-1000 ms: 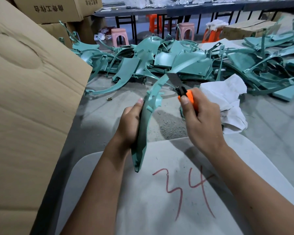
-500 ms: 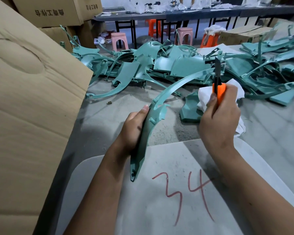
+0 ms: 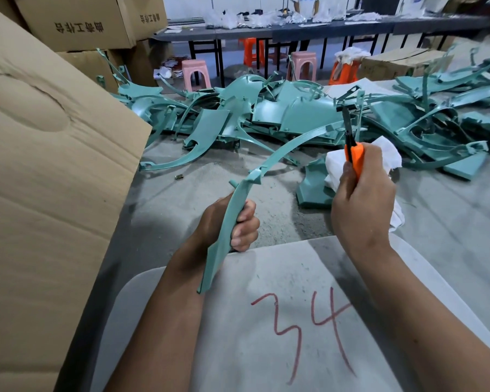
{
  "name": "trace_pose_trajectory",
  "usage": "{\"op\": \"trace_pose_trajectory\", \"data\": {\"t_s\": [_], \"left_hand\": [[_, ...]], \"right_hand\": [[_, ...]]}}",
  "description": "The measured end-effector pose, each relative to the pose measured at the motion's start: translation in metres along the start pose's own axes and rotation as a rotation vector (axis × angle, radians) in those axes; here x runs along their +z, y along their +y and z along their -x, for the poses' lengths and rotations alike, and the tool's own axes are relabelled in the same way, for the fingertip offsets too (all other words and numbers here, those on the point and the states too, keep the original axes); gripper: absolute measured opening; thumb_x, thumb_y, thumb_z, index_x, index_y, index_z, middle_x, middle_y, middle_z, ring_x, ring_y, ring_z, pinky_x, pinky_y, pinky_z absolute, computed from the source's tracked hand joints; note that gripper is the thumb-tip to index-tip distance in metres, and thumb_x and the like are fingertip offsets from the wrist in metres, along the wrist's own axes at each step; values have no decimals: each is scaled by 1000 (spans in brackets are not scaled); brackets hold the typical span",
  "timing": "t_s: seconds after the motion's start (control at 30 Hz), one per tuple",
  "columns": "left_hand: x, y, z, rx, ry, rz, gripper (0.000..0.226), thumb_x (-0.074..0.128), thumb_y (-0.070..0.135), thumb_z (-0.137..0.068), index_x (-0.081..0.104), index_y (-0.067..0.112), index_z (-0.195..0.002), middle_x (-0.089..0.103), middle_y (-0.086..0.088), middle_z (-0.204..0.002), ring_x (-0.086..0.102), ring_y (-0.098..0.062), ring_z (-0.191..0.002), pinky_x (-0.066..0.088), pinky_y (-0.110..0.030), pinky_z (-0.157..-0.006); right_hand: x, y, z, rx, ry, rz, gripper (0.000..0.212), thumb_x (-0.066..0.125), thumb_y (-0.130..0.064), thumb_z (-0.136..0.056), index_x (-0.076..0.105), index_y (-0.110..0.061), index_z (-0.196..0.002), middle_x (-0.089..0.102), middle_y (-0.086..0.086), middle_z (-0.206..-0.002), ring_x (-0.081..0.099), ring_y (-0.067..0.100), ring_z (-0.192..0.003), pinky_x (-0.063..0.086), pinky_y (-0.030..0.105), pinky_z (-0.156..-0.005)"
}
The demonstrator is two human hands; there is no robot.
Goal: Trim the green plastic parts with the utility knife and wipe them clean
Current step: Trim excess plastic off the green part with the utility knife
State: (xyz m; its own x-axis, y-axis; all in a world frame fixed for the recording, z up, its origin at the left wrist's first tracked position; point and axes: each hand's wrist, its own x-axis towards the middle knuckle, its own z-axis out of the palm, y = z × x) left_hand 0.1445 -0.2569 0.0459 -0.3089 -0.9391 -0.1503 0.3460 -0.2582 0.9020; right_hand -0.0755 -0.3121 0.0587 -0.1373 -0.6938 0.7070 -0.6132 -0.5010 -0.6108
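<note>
My left hand (image 3: 232,222) grips a long curved green plastic strip (image 3: 269,162) near its lower end. The strip arcs up and to the right toward the knife blade. My right hand (image 3: 361,205) is closed around an orange utility knife (image 3: 354,154), its dark blade pointing up and meeting the strip's far end. A white cloth (image 3: 388,157) lies crumpled just behind my right hand. A big heap of green plastic parts (image 3: 283,111) covers the table beyond.
A large cardboard sheet (image 3: 46,193) stands along the left. A grey board (image 3: 294,321) marked with a red "34" lies under my forearms. Cardboard boxes (image 3: 79,21), pink and orange stools and a long dark table stand further back.
My right hand has swung the knife away from the strip's middle, out to the right and up to its far tip. My left hand turned the strip and now wraps its fingers around it.
</note>
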Motion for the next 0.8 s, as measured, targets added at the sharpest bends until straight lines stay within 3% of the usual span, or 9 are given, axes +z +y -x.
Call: {"op": "trace_pose_trajectory", "data": {"t_s": [0.07, 0.13, 0.17, 0.27, 0.37, 0.47, 0.6, 0.8], "left_hand": [[-5, 0, -3, -34, -104, 71, 32, 69, 37, -75, 54, 20, -51, 44, 3, -44, 41, -10, -35, 37, -14, -40], [-8, -3, -9, -64, -355, 183, 23, 67, 30, -80, 64, 10, -69, 60, -5, -57, 58, -17, -50, 48, -21, -50], [-8, -1, -11, -53, -407, 258, 22, 63, 25, -84, 65, 5, -78, 64, -10, -65, 62, -21, -59, 49, -27, -56], [-13, -4, -13, -69, -367, 369, 26, 53, 22, -88, 63, -2, -83, 66, -15, -72, 64, -27, -67, 45, -31, -58], [-19, -11, -12, -117, -272, 398, 34, 42, 19, -88, 63, -5, -80, 65, -19, -69, 65, -31, -64, 47, -32, -57], [-22, -10, -7, -147, -241, 365, 23, 52, 11, -96, 64, -7, -91, 69, -21, -80, 68, -31, -74, 56, -35, -66], [-24, -10, -14, -105, -331, 333, 23, 50, 14, -98, 64, -4, -93, 69, -18, -83, 68, -29, -77, 56, -34, -69], [-20, -8, -21, -77, -474, 337, 19, 64, 20, -88, 66, 3, -80, 66, -10, -67, 65, -21, -61, 50, -27, -55]], "right_hand": [[0, 0, 0, -4, -22, 5, 9, 46, -10, -106, 53, -6, -110, 48, -1, -77, 38, 19, -65, 17, 31, -60], [1, -2, 1, -37, -68, 5, 11, 46, -15, -108, 54, -8, -109, 50, -3, -77, 41, 19, -63, 19, 32, -57], [2, -5, 3, -55, -111, -4, 11, 46, -17, -108, 54, -9, -108, 51, -4, -76, 42, 17, -61, 21, 30, -55], [9, -12, 10, -83, -269, -59, 6, 49, -16, -107, 52, -12, -103, 53, -6, -73, 48, 12, -60, 32, 31, -54], [12, -23, 20, -243, -431, -56, 10, 49, -17, -108, 56, -10, -106, 58, -2, -76, 50, 18, -60, 40, 34, -55], [11, -30, 26, -341, -478, -100, 7, 49, -17, -108, 53, -18, -115, 57, -4, -81, 49, 19, -64, 41, 39, -57], [11, -30, 26, -356, -410, -45, 4, 48, -20, -110, 51, -21, -112, 50, -11, -82, 44, 15, -64, 35, 34, -57], [7, -10, 9, -119, -186, -32, 7, 48, -15, -107, 55, -12, -106, 53, -4, -71, 47, 14, -57, 28, 31, -55]]}}
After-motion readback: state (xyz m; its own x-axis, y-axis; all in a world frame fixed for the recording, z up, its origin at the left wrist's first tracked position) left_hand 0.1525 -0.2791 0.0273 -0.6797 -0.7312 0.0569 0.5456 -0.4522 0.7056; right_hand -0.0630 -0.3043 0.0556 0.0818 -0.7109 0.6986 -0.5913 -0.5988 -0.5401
